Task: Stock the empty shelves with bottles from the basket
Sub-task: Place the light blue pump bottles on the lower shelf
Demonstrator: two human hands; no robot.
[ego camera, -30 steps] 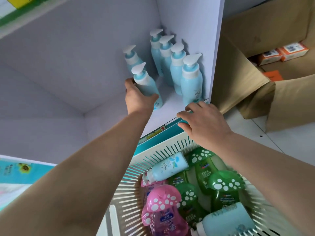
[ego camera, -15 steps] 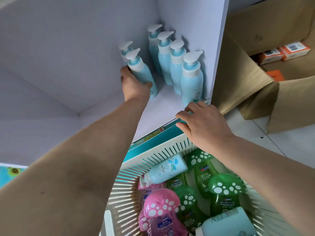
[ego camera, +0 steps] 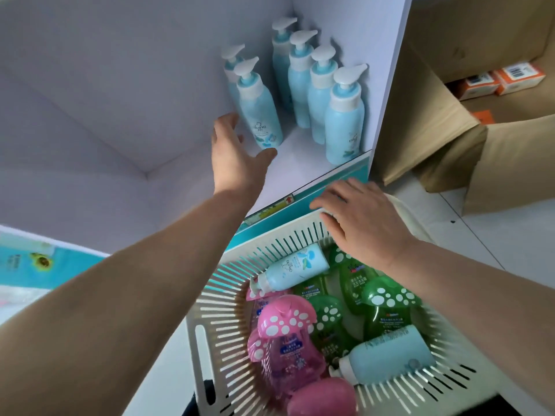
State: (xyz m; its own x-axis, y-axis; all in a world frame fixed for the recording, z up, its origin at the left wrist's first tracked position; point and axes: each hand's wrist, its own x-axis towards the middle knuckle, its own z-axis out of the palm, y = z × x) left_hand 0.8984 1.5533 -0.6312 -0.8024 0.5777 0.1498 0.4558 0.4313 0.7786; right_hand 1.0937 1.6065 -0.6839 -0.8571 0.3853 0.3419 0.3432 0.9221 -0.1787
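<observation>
Several light blue pump bottles stand upright at the right end of a white shelf (ego camera: 288,178). The front-left one (ego camera: 259,111) stands free, just right of my left hand (ego camera: 232,153), which is open with fingers spread, close beside it. My right hand (ego camera: 359,219) rests with curled fingers on the far rim of the white slatted basket (ego camera: 228,298), below the shelf edge. In the basket lie two light blue bottles (ego camera: 295,267), green mushroom-cap bottles (ego camera: 387,298) and pink mushroom-cap bottles (ego camera: 283,331).
The shelf's white side wall (ego camera: 387,70) stands right of the bottle row. Beyond it sit brown cardboard boxes (ego camera: 426,124) holding orange and white packs (ego camera: 507,78). A teal price strip (ego camera: 306,195) runs along the shelf front. The left part of the shelf holds nothing.
My left hand pushed the blue bottle back beside the others, let go of it and drew back open. My right hand stayed on the basket rim.
</observation>
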